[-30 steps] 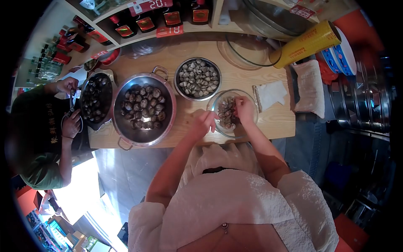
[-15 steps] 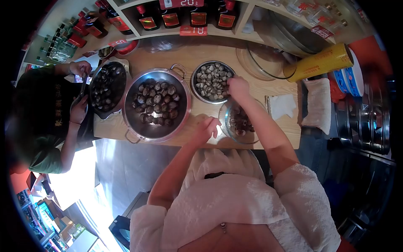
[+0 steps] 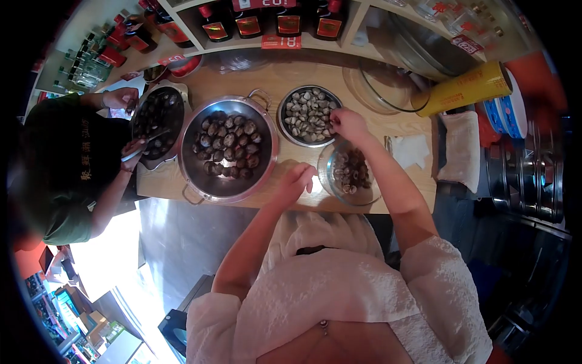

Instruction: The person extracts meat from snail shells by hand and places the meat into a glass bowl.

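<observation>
My right hand [image 3: 350, 125] is at the right rim of a steel bowl [image 3: 282, 134] of small grey clams [image 3: 308, 112]. Its fingertips are pinched together, and whatever lies between them is hidden. Just below stands a clear glass bowl [image 3: 374, 197] with brown and pale shellfish [image 3: 351, 171] in it, partly covered by my right forearm. By that bowl's left side hovers my left hand [image 3: 297, 182], fingers loosely bent and thumb apart, with nothing seen in it. A large two-handled steel basin [image 3: 193, 176] of dark round shells [image 3: 225, 145] stands to the left.
At the far left a co-worker's hand [image 3: 134, 148] holds a utensil over a dark pan [image 3: 159, 112] of shells. White tissues [image 3: 409, 151] lie right of the glass bowl. A large glass bowl [image 3: 388, 100] and a yellow roll [image 3: 467, 91] stand behind, below shelves of bottles [image 3: 248, 24].
My right hand has drawn slightly right, toward the bowl's rim, uncovering more of the glass bowl's contents. My left hand has shifted slightly left. The co-worker's lower hand has moved right, over the pan.
</observation>
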Motion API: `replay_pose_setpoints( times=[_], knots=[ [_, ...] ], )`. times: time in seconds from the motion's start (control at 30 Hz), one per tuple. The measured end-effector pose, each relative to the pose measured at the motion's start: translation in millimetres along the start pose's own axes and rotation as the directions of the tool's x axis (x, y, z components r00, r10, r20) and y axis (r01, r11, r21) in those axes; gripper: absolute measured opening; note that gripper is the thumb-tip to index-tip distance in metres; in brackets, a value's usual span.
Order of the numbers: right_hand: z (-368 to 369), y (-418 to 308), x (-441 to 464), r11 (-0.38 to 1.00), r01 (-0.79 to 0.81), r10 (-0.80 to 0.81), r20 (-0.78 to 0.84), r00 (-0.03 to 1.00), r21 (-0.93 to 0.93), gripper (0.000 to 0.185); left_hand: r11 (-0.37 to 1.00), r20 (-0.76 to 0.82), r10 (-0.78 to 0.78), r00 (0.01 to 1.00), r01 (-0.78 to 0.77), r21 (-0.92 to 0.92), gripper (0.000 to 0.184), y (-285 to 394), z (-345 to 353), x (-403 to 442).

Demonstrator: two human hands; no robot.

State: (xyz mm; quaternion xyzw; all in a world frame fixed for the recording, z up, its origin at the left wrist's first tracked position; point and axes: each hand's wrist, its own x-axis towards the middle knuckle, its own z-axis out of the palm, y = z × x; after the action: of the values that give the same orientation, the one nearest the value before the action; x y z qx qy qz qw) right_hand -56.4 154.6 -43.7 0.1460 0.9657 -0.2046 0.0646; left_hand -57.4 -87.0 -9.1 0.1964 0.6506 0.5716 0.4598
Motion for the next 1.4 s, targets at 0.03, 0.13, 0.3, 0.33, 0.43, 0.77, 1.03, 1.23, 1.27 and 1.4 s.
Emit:
replay_pose_setpoints(
  times=[0.03, 0.13, 0.3, 0.33, 0.43, 0.77, 1.03, 1.23, 1.27, 1.4],
  knots=[
    [-5.9, -0.2, -2.1, 0.935, -0.044, 0.042, 0.014, 0.999, 0.352, 0.026, 1.000, -0.001, -0.007, 1.000, 0.007, -0.007, 0.019, 2.9, 0.8, 2.3],
    [-31.4, -17.2, -26.7, 0.294, -0.183, 0.023, 0.184, 0.983, 0.938, 0.023, 0.993, -0.134, 0.117, 0.984, -0.113, 0.031, 0.012, 4.4, 7.0, 14.6],
    [-43.7, -27.3, -75.7, 0.106, -0.361, -0.096, 0.371, 0.924, 0.926, 0.021, 0.956, -0.169, 0.258, 0.951, -0.226, 0.188, 0.012, 9.7, 16.5, 30.7],
    [-43.8, -26.7, -82.5, 0.101, -0.360, -0.087, 0.369, 0.925, 0.927, 0.021, 0.940, -0.147, 0.303, 0.942, -0.269, 0.210, 0.012, 10.3, 19.2, 33.7],
    [-48.5, -29.2, -100.4, 0.153, -0.285, -0.059, 0.297, 0.953, 0.946, 0.022, 0.957, -0.065, 0.243, 0.968, -0.228, 0.179, 0.011, 13.4, 27.5, 38.3],
    [-69.5, -31.4, -131.6, 0.748, 0.068, -0.074, -0.019, 0.997, 0.660, 0.023, 0.994, 0.133, 0.105, 0.986, -0.099, -0.048, 0.013, 35.7, 48.4, 39.6],
    [-64.8, -24.1, -137.1, 0.336, -0.119, -0.099, 0.160, 0.982, 0.934, 0.023, 0.994, 0.197, 0.018, 0.980, -0.039, 0.106, 0.017, 35.6, 47.8, 33.5],
    [-52.4, -19.8, -140.9, 0.520, -0.088, -0.092, 0.158, 0.983, 0.850, 0.021, 0.973, 0.192, -0.007, 0.981, -0.038, 0.227, 0.015, 28.6, 49.2, 30.7],
    [-51.7, -19.4, -141.4, 0.519, -0.089, -0.092, 0.159, 0.983, 0.850, 0.021, 0.973, 0.192, -0.008, 0.981, -0.036, 0.228, 0.015, 28.4, 49.4, 29.6],
    [-52.7, -20.2, -144.0, 0.437, -0.170, -0.171, 0.267, 0.948, 0.883, 0.020, 0.986, 0.234, -0.017, 0.972, -0.023, 0.166, 0.015, 29.9, 46.7, 22.4]
  ],
)
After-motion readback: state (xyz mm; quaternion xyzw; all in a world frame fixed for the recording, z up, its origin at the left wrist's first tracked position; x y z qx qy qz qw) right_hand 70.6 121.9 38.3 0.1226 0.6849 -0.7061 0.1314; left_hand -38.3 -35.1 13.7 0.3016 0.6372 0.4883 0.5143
